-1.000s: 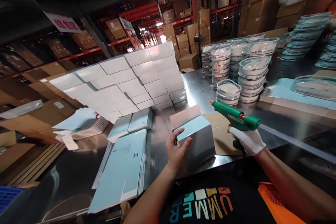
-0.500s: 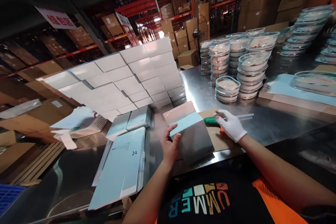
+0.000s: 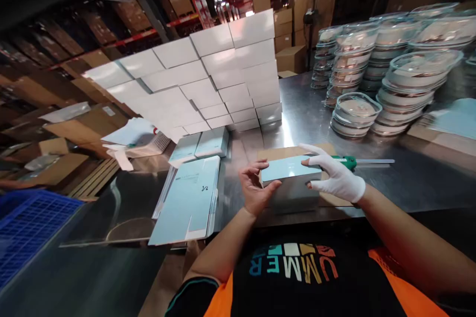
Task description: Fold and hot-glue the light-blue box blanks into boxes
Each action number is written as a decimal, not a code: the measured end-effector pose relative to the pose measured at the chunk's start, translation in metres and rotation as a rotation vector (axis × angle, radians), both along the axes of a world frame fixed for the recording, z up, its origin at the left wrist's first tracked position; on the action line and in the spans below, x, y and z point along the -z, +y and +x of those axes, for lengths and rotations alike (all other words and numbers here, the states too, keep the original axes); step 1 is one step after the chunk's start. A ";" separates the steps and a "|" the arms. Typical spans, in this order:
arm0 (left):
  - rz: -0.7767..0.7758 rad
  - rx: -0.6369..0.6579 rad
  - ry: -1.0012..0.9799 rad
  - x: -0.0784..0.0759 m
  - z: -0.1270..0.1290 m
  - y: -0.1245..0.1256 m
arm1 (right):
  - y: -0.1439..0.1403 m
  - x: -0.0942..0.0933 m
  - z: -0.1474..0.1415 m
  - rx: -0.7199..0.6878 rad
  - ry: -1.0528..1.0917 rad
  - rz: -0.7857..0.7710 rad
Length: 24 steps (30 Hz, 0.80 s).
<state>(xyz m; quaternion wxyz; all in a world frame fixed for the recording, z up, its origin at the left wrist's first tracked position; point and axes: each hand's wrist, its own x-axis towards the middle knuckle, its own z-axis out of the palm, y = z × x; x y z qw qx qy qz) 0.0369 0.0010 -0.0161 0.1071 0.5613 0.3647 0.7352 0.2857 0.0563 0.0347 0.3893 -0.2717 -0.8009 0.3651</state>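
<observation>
The box (image 3: 291, 174) is pale blue on top with grey sides, the right hand (image 3: 336, 181) wears a white glove, and the glue gun (image 3: 347, 160) is green. The counter (image 3: 409, 178) is bare steel (the crate (image 3: 33, 223) is blue, the stacked boxes (image 3: 208, 74) white).

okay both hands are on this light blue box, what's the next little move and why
Probably press the top flap flat and hold a moment. The left hand and gloved right hand grip the ends of the light blue box, its top looks closed, and the green glue gun lies set down behind it, so the lid likely needs pressure.
</observation>
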 end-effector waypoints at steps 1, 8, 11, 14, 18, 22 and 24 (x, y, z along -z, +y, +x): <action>0.014 0.022 0.066 -0.004 -0.003 0.001 | -0.002 0.001 0.001 -0.024 0.007 0.018; 0.048 0.184 0.382 -0.021 -0.022 -0.001 | -0.009 0.000 -0.005 -0.104 0.050 0.090; 0.063 0.194 0.349 -0.014 -0.022 -0.002 | -0.012 0.011 -0.006 -0.016 0.023 0.065; -0.115 0.153 0.206 0.010 -0.019 -0.007 | -0.013 0.036 -0.007 0.132 -0.046 -0.074; -0.542 0.304 0.078 0.049 -0.015 -0.016 | -0.004 0.070 -0.014 0.302 -0.010 -0.325; -0.688 0.203 0.152 0.043 -0.043 0.003 | 0.007 0.092 -0.021 0.236 0.026 -0.365; -0.783 -0.024 0.362 0.019 -0.072 0.027 | 0.010 0.104 -0.024 0.183 -0.057 -0.275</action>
